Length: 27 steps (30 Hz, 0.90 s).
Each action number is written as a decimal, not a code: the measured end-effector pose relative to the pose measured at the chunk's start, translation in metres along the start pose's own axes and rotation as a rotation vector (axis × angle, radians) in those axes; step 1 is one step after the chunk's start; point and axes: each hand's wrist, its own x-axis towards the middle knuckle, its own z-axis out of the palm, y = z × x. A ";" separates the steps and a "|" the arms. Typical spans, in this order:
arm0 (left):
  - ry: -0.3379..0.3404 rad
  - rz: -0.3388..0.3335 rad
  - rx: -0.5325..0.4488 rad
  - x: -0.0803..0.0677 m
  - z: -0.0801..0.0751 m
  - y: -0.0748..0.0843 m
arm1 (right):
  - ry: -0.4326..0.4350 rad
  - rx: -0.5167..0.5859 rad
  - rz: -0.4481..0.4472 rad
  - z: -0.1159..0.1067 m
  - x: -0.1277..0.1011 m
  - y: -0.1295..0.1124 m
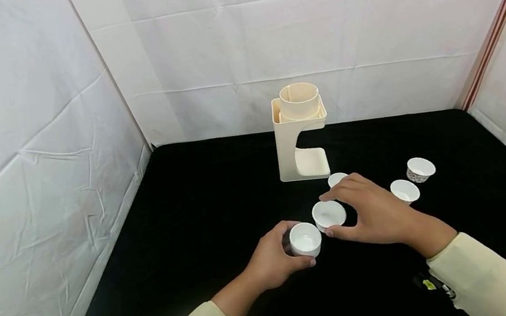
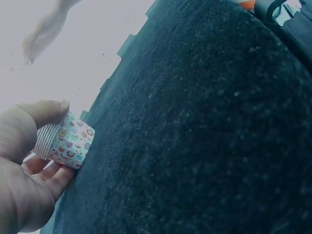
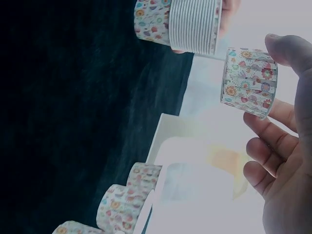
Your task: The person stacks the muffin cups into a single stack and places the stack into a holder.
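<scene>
White sheets wall a black desk (image 1: 193,219). Left hand (image 1: 271,259) grips a stack of paper cups (image 1: 305,239); right hand (image 1: 374,213) pinches a single paper cup (image 1: 329,215) just beside it, before a cream dispenser (image 1: 300,132).

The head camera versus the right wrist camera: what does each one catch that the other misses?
Only the head view shows both sleeves, the whole black table, the white walls, the full cream stand and the cups' white insides. Only the right wrist view shows the flowery print on the cups' sides, and that the left hand's stack is several cups nested. Both show the right hand pinching one cup, the left hand gripping the stack beside it, and loose cups on the table.
</scene>
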 end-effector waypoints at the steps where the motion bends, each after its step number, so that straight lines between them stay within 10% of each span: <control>1: 0.000 0.001 0.001 0.000 0.000 0.000 | 0.000 0.001 -0.003 0.000 0.001 -0.001; 27: -0.035 -0.020 -0.057 -0.001 -0.001 0.001 | -0.002 0.070 -0.074 0.016 0.017 -0.023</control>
